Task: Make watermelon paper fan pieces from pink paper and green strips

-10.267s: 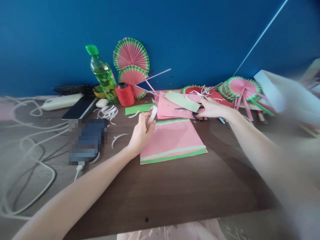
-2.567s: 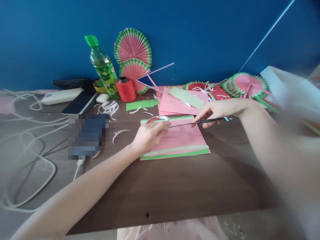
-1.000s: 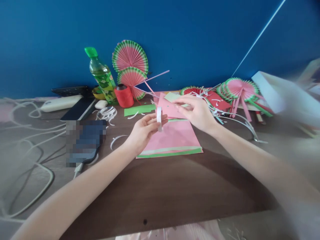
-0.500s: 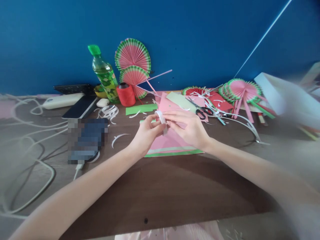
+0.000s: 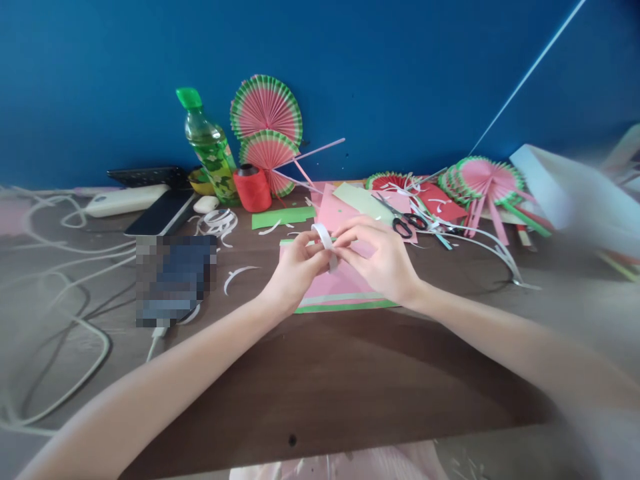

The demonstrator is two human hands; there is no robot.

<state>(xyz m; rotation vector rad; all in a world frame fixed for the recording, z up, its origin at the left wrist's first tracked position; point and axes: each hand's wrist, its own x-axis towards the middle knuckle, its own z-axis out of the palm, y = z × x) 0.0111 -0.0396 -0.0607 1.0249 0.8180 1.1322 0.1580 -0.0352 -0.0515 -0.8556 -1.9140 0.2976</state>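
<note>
Over the middle of the dark wooden table [image 5: 350,387], my left hand [image 5: 295,270] grips a small white roll of tape [image 5: 323,237], held on edge. My right hand [image 5: 383,260] meets it from the right, with thumb and fingertips pinched at the roll's rim. Beneath both hands lies a pink paper sheet with pale and green stripes [image 5: 345,293]. Black-handled scissors [image 5: 403,223] rest on loose pink papers behind my right hand.
Along the blue wall stand a green-capped bottle [image 5: 207,150], a red thread spool [image 5: 251,188] and pink-green paper fans [image 5: 266,127]. More fans [image 5: 485,177] and paper strips lie at the right. A blurred phone [image 5: 175,277], cables and a power bank [image 5: 125,200] lie left.
The scissors left my right hand and now lie on the papers behind. My right hand came in to the tape roll, which my left hand keeps holding above the pink sheet.
</note>
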